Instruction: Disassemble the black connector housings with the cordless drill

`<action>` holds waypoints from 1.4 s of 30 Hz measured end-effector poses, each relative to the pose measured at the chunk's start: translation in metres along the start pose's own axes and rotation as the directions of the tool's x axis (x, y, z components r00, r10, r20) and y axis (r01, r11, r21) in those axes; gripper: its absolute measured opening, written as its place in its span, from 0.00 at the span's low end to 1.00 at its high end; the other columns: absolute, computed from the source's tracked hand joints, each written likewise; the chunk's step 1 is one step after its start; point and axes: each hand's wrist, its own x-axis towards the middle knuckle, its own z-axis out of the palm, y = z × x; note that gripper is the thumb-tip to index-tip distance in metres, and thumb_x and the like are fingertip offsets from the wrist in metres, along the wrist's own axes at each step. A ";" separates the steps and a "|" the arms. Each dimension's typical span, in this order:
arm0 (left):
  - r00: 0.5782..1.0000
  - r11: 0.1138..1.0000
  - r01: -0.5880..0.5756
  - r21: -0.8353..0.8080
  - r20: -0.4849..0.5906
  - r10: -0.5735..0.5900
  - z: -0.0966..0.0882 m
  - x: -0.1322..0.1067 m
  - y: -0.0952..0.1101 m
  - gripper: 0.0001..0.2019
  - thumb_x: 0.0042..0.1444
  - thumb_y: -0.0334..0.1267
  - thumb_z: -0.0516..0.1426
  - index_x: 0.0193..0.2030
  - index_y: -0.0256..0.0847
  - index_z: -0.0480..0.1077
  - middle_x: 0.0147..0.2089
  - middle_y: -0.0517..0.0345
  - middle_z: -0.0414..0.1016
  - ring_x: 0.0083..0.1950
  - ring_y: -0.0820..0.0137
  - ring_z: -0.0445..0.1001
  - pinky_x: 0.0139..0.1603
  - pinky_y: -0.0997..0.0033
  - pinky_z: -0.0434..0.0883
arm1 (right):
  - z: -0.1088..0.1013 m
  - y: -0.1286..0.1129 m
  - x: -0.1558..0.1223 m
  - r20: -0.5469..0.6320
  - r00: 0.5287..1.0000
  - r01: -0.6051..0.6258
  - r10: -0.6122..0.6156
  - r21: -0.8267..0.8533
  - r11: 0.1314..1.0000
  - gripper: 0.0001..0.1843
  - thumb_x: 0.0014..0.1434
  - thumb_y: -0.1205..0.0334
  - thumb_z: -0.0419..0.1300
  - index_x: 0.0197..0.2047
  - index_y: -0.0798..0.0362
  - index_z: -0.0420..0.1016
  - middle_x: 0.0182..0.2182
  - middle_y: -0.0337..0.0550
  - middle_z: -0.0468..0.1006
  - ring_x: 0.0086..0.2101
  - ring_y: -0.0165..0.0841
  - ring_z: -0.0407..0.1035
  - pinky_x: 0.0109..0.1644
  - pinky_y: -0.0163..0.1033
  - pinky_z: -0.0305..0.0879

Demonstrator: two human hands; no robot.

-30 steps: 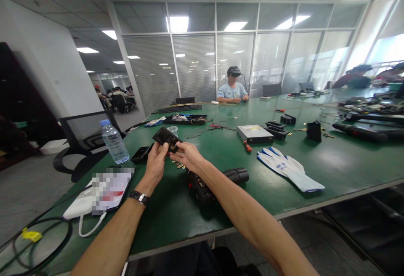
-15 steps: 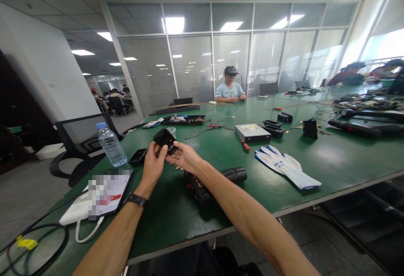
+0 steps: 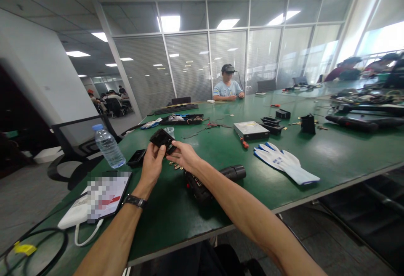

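Observation:
My left hand (image 3: 152,165) and my right hand (image 3: 184,155) are raised above the green table (image 3: 331,158), both gripping a small black plastic part (image 3: 161,137). The left fingers pinch its near edge from below and the right fingers close on its right end. A black watch sits on my left wrist. Under my right forearm a black power screwdriver (image 3: 208,181) lies on the table. Small brass pieces (image 3: 175,165) lie just below my hands.
A water bottle (image 3: 106,145), a black tray (image 3: 136,157) and a phone on a white pack (image 3: 97,196) are at left. White gloves (image 3: 284,162), an optical drive (image 3: 251,129), a screwdriver (image 3: 243,142) and black parts lie at right. A person sits at the far end.
Both hands stay on the black part, which has turned slightly in my fingers. The view has shifted a little to the right and up.

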 end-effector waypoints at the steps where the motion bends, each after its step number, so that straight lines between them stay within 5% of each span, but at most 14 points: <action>1: 1.000 1.000 -0.003 -0.003 -0.002 0.003 0.000 0.000 0.000 0.21 0.62 0.48 0.60 0.59 0.43 0.69 0.57 0.49 0.76 0.62 0.59 0.72 0.62 0.60 0.66 | 0.000 -0.001 0.000 0.008 1.000 -0.002 0.002 0.009 1.000 0.06 0.66 0.65 0.57 0.39 0.58 0.73 0.29 0.45 0.78 0.31 0.34 0.76 0.39 0.40 0.78; 13: 0.991 0.955 0.114 -0.274 -0.033 -0.128 0.002 0.001 -0.007 0.20 0.59 0.49 0.63 0.54 0.44 0.72 0.51 0.54 0.77 0.49 0.68 0.75 0.52 0.69 0.70 | 0.000 -0.005 -0.004 0.002 0.999 -0.045 0.045 0.075 0.996 0.07 0.65 0.62 0.59 0.42 0.58 0.73 0.29 0.44 0.76 0.30 0.33 0.74 0.38 0.39 0.77; 32: 0.996 0.971 0.089 -0.220 -0.012 -0.094 0.003 0.001 -0.008 0.23 0.59 0.50 0.63 0.58 0.43 0.70 0.52 0.51 0.78 0.52 0.64 0.77 0.55 0.64 0.71 | 0.001 -0.004 -0.002 -0.013 0.997 -0.072 0.073 0.072 0.995 0.11 0.67 0.57 0.58 0.44 0.57 0.71 0.31 0.47 0.76 0.32 0.35 0.76 0.38 0.39 0.78; 37: 0.999 0.993 0.012 -0.115 -0.049 -0.018 0.004 -0.002 0.000 0.21 0.60 0.49 0.62 0.57 0.43 0.70 0.56 0.50 0.76 0.59 0.62 0.74 0.61 0.63 0.68 | 0.000 -0.002 0.000 -0.032 0.996 -0.081 0.083 0.065 0.995 0.14 0.70 0.54 0.53 0.42 0.57 0.71 0.31 0.48 0.76 0.35 0.35 0.76 0.40 0.40 0.77; 42: 0.996 0.986 -0.087 0.140 0.025 0.085 0.008 -0.009 0.011 0.22 0.59 0.46 0.63 0.57 0.42 0.68 0.59 0.47 0.74 0.60 0.58 0.73 0.63 0.60 0.66 | -0.002 -0.001 0.004 -0.036 0.995 -0.090 0.095 0.122 0.988 0.19 0.72 0.50 0.48 0.41 0.56 0.71 0.31 0.45 0.77 0.35 0.34 0.75 0.42 0.40 0.77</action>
